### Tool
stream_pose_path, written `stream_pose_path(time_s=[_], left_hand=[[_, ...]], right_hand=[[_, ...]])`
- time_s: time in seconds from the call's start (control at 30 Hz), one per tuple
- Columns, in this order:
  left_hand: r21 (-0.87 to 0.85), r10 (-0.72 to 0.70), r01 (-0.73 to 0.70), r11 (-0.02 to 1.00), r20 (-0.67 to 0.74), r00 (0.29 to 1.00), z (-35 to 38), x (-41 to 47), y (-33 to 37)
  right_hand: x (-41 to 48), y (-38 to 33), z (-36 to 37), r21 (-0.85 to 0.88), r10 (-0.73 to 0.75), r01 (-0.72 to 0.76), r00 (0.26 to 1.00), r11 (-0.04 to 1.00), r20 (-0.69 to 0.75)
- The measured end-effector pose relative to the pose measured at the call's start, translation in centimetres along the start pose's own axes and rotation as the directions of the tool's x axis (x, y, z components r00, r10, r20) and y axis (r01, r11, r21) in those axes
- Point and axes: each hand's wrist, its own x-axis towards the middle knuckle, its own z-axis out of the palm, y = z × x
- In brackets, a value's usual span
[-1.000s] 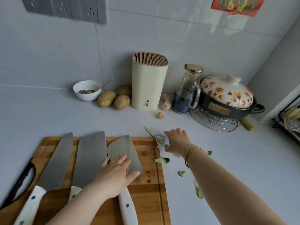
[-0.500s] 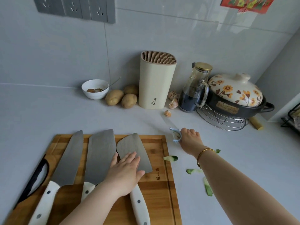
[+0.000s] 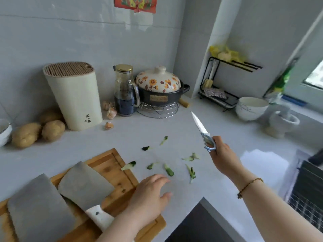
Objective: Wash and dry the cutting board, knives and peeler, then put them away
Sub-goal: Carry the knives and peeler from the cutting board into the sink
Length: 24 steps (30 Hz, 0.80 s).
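A wooden cutting board [image 3: 111, 163] lies at the lower left of the grey counter. Two broad cleavers rest on it, one [image 3: 85, 186] with a white handle, another [image 3: 38, 206] further left. My right hand [image 3: 222, 154] holds a small paring knife [image 3: 198, 124] and a light-blue peeler [image 3: 208, 142] together in the air, blade pointing up and away. My left hand [image 3: 150, 194] hovers with spread fingers over the board's right edge, holding nothing. A cream knife block [image 3: 75, 96] stands at the back.
Green peel scraps [image 3: 168, 170] litter the counter. Potatoes [image 3: 52, 131], garlic [image 3: 111, 111], a dark-liquid jar [image 3: 125, 91] and a flowered pot [image 3: 159, 88] on a wire trivet line the wall. White bowls [image 3: 251, 108], a black rack [image 3: 220, 81] and a mortar [image 3: 281, 122] stand right.
My right hand lifted the paring knife and peeler off the counter and swung right. My left hand came off the cleaver and moved to the board's right edge. The view turned right.
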Motion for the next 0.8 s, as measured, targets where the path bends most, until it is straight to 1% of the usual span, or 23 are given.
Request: stream_pose_path(time_s=[0.1,0.17,0.37,0.47,0.57,0.63,0.7,0.73,0.8], left_hand=[[0.009,0.102,-0.102,0.995,0.038,0.994,3.2,1.0,3.4],[0.031,0.188,-0.191,0.981,0.085,0.979,6.3,1.1,6.6],[0.046,0.409,-0.418,0.907,0.129,0.903,15.9,1.1,16.0],[0.05,0.464,-0.479,0.876,0.183,0.867,21.7,0.9,20.7],[0.106,0.508,-0.535,0.838,0.202,0.837,27.1,1.1,24.3],[0.179,0.514,-0.552,0.814,0.222,0.829,29.8,1.9,26.1],[0.277,0.468,-0.526,0.804,0.25,0.848,31.8,2.9,26.9],[0.322,0.449,-0.503,0.802,0.23,0.864,32.4,3.4,26.9],[0.357,0.396,-0.414,0.837,0.127,0.91,33.4,4.0,26.5]], right_hand=[[-4.3,6.1,-2.2,0.018,0.162,-0.162,0.984,0.987,-0.075],[-7.8,10.4,-4.0,0.028,0.28,-0.279,0.951,0.96,-0.132],[-18.1,22.8,-8.8,0.075,0.467,-0.46,0.871,0.885,-0.153],[-22.4,28.9,-10.7,0.046,0.509,-0.508,0.846,0.86,-0.162],[-26.0,35.1,-11.9,0.044,0.615,-0.619,0.766,0.784,-0.187],[-28.0,39.4,-12.0,0.043,0.683,-0.688,0.707,0.724,-0.183],[-29.3,43.2,-11.5,0.016,0.733,-0.737,0.67,0.676,-0.118],[-29.7,44.9,-11.0,-0.006,0.753,-0.756,0.653,0.654,-0.078],[-29.7,48.3,-9.7,-0.07,0.774,-0.772,0.633,0.632,0.008]])
